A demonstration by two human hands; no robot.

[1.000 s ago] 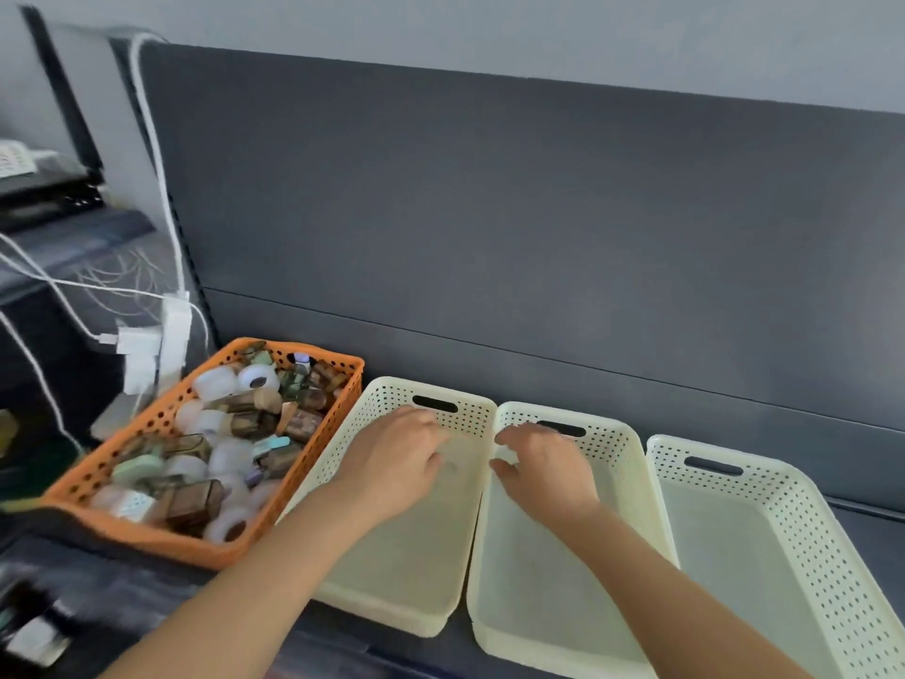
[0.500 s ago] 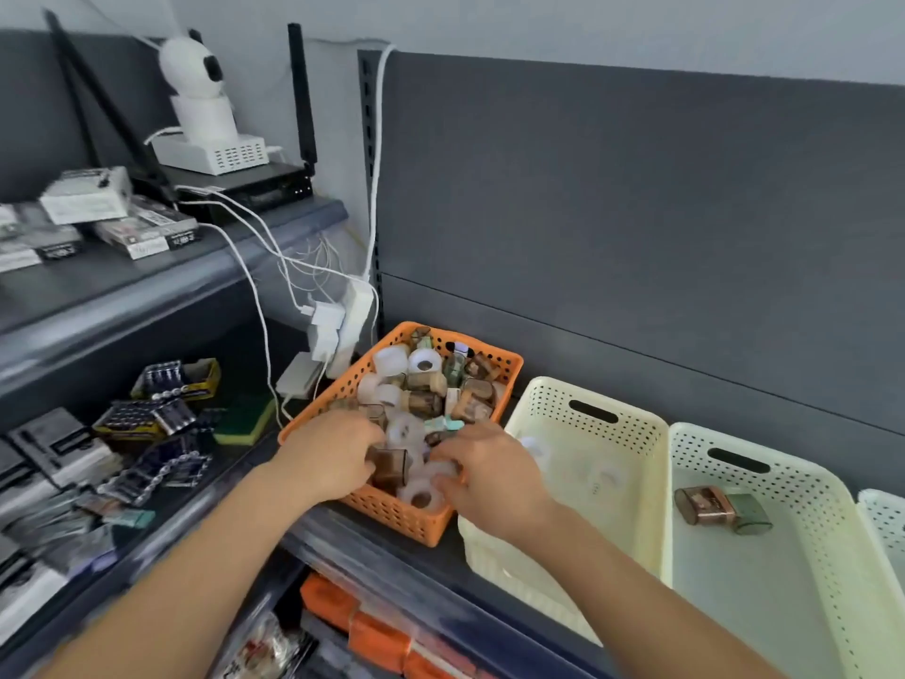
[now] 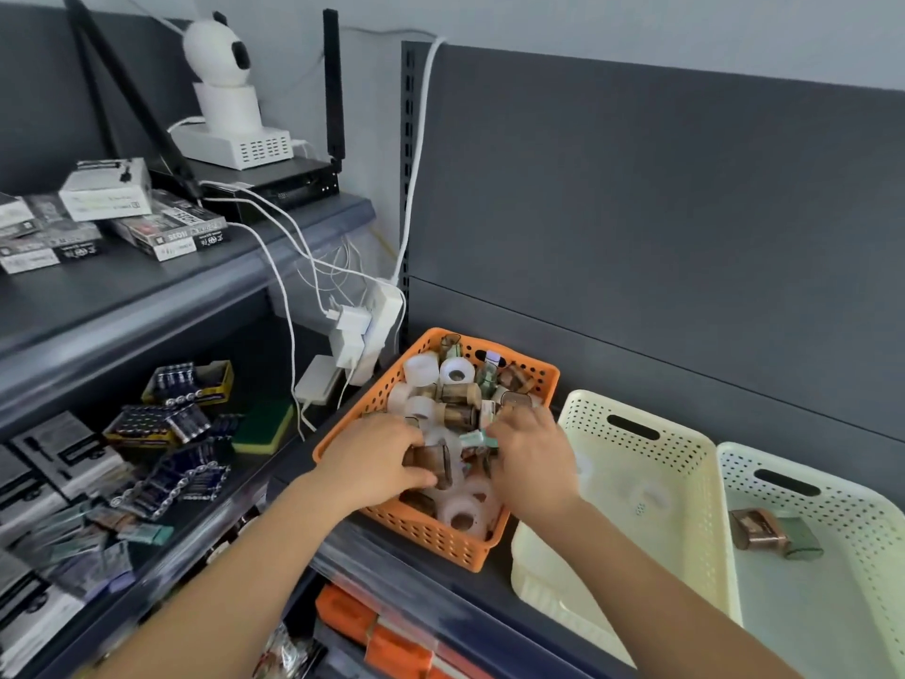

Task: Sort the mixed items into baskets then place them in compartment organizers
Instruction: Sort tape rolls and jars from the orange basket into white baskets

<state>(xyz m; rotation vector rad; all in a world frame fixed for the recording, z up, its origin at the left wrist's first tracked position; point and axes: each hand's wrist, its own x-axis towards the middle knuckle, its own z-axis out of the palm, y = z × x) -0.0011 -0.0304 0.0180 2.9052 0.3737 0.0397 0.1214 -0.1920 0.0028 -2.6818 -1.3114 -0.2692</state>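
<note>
Stage: early sorting | orange basket (image 3: 426, 534) mostly full | left hand (image 3: 374, 458) grips brown case (image 3: 433, 464) | right hand (image 3: 536, 455) grasp unclear, possibly pinching | cream baskets (image 3: 590, 416) hold few items

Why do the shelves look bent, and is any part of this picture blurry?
Head view: the wide-angle lens bows the upper shelf edge. Head view: the packets at lower left and both forearms are smeared, while the orange basket, the left hand gripping a brown case and the right hand are sharper. Head view: light is soft, without glare.
</note>
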